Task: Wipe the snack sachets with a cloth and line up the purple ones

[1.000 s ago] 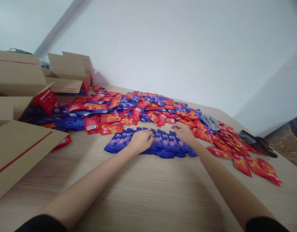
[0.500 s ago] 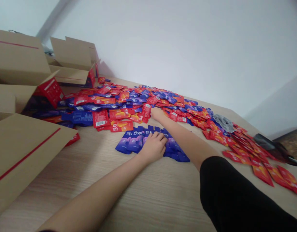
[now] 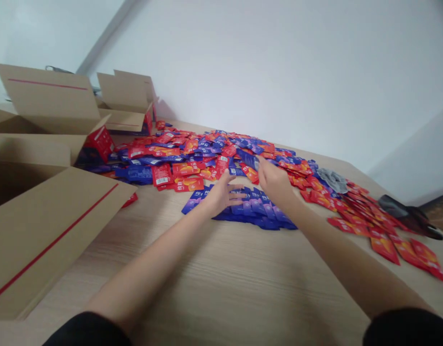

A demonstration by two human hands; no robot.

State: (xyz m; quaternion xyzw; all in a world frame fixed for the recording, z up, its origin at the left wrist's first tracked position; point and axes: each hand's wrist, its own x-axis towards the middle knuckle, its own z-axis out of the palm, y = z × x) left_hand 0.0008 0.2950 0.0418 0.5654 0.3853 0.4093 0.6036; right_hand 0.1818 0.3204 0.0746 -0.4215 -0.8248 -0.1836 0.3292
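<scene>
My right hand is closed on a blue pouch, lifted in front of the heap. Left of it, my left hand hovers with fingers spread and thumb raised, holding nothing. Beneath and beside both hands lies a row of overlapping blue-purple pouches, partly covered by my left hand and wrist. Just behind the row spreads a mixed heap of red and blue pouches. A red pouch with a barcode leans at the heap's front edge, close to my left fingertips.
Open cardboard boxes stand along the left, one flap jutting over the table. A grey cloth lies on the pouches at right. Beyond it are rows of red pouches and a dark object. A white wall rises behind.
My right hand has drawn back from the heap with a blue pouch in it. My left hand has lifted off the blue row and spread its fingers. The view has shifted slightly.
</scene>
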